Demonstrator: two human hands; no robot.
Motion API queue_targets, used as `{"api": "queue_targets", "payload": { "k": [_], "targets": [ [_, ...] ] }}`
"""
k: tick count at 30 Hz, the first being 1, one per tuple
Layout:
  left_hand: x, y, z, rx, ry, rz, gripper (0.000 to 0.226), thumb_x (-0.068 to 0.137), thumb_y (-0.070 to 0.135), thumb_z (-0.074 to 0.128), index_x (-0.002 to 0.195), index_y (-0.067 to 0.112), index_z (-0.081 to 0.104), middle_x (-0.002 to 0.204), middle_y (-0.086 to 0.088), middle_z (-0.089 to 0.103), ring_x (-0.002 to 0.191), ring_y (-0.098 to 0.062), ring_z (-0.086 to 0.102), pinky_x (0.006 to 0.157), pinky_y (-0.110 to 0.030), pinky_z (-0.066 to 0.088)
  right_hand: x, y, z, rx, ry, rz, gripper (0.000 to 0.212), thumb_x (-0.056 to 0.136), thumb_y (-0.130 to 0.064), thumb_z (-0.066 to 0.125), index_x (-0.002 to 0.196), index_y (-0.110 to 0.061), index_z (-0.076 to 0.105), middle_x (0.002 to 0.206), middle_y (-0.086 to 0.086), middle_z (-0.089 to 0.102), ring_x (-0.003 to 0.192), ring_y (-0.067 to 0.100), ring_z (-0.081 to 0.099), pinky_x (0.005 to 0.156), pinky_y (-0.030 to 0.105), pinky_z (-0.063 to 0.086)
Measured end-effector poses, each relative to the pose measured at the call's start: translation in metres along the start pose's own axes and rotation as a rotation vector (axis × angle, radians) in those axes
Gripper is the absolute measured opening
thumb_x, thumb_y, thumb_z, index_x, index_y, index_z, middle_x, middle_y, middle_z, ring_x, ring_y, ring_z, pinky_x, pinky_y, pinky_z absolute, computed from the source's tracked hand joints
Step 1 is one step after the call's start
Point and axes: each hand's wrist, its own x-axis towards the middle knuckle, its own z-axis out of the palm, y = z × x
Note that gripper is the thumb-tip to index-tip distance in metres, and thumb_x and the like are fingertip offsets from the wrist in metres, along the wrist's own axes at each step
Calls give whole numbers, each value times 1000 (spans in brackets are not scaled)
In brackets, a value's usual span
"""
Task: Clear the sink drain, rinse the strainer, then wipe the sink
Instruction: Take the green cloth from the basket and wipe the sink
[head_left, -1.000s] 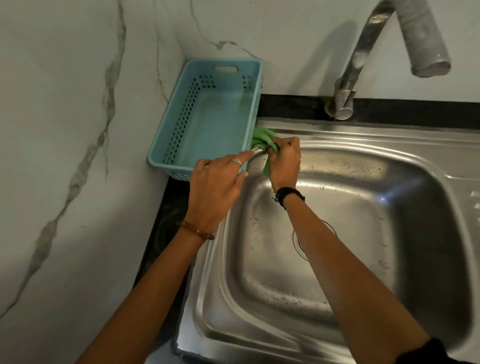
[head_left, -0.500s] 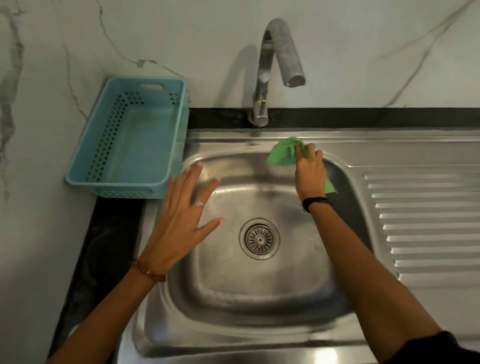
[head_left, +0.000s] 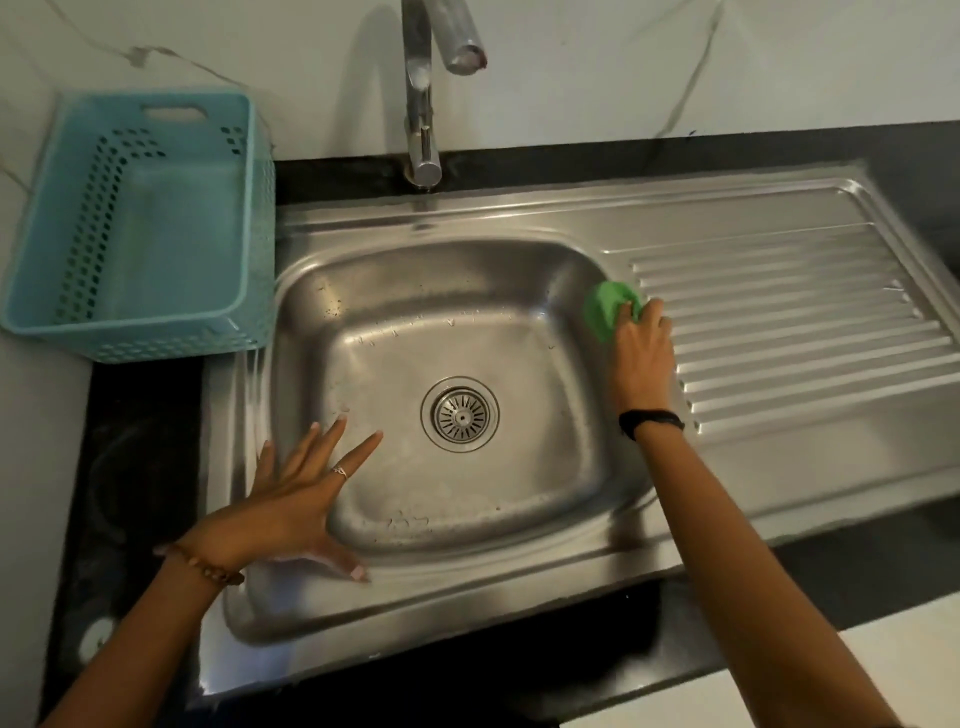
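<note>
The steel sink (head_left: 363, 597) fills the middle of the view, with the round metal strainer (head_left: 460, 414) seated in its drain. My right hand (head_left: 641, 358) grips a bunched green cloth (head_left: 608, 309) against the bowl's right rim, beside the ribbed drainboard. My left hand (head_left: 291, 499) is spread flat with straight fingers over the bowl's near-left corner, its thumb on the front rim. Water drops speckle the bowl.
A light blue perforated plastic basket (head_left: 67, 317) stands on the counter left of the sink. The chrome tap (head_left: 423, 104) rises behind the bowl, its spout dry. The ribbed drainboard (head_left: 805, 338) lies to the right. Black countertop (head_left: 130, 467) frames the sink; marble wall behind.
My right hand carried the green cloth from the bowl's back left corner along the back rim to the right rim. My left hand drew back to the near-left corner and spread open.
</note>
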Motion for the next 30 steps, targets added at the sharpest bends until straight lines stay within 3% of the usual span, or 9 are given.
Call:
{"api": "queue_targets", "payload": {
  "k": [4, 9, 16, 18, 20, 23, 27, 29, 30],
  "targets": [
    [-8, -2, 8, 45, 3, -5, 134, 50, 68, 71, 119, 46, -42, 131, 10, -50, 124, -14, -43, 106, -50, -25, -62, 18, -5, 19, -42, 33, 42, 93, 1, 43, 134, 0, 38, 130, 24, 37, 105, 36, 47, 87, 41, 48],
    [-16, -6, 14, 34, 108, 10, 136, 47, 77, 64, 123, 38, -41, 132, 10, -47, 127, -13, -40, 108, -40, -24, -120, 28, -16, 88, -84, 108, 32, 92, -4, 43, 122, 4, 49, 117, 25, 43, 99, 40, 48, 81, 45, 45],
    [-28, -9, 22, -117, 246, 74, 128, 56, 64, 71, 127, 39, -34, 137, 16, -39, 130, -7, -35, 110, -33, -19, -164, -12, -30, 181, -312, 27, 32, 87, 1, 42, 114, -2, 61, 102, 24, 56, 93, 41, 57, 80, 41, 42],
    [-32, -9, 23, -225, 312, 52, 117, 66, 55, 70, 137, 36, -21, 147, 13, -28, 139, -11, -22, 115, -35, -8, -173, -37, -30, 183, -396, -61, 29, 88, -2, 43, 109, -5, 63, 102, 21, 60, 95, 38, 57, 79, 39, 40],
    [-36, -10, 23, -435, 427, 7, 87, 80, 43, 62, 146, 31, 6, 157, 6, -6, 144, -17, 1, 116, -34, 9, -182, -68, -28, 223, -473, -136, 26, 90, -7, 45, 106, -7, 64, 104, 20, 61, 99, 36, 57, 79, 38, 39],
    [-39, -9, 20, -675, 632, 17, 47, 93, 29, 48, 138, 21, 38, 150, -4, 30, 136, -15, 30, 111, -27, 22, -191, -115, -24, 294, -583, -229, 22, 91, -12, 46, 103, -6, 64, 106, 19, 63, 102, 34, 56, 79, 37, 41],
    [-47, -5, 20, -860, 742, 28, 30, 95, 29, 42, 123, 28, 52, 127, 11, 51, 116, 2, 44, 91, -1, 30, -196, -169, -22, 442, -719, -273, 20, 90, -18, 51, 95, -3, 64, 96, 19, 64, 91, 33, 57, 67, 32, 39],
    [-49, -2, 20, -939, 770, 24, 25, 96, 30, 40, 118, 35, 52, 122, 16, 51, 110, 9, 44, 84, 6, 29, -196, -183, -25, 699, -813, -193, 18, 88, -20, 57, 86, -4, 66, 82, 15, 63, 77, 27, 57, 56, 24, 39],
    [-50, -2, 20, -986, 791, 18, 25, 96, 31, 39, 117, 35, 52, 122, 16, 52, 110, 8, 45, 88, 3, 31, -195, -187, -28, 888, -880, -116, 17, 86, -20, 61, 85, -4, 68, 81, 13, 65, 75, 24, 60, 58, 21, 44]
  ]
}}
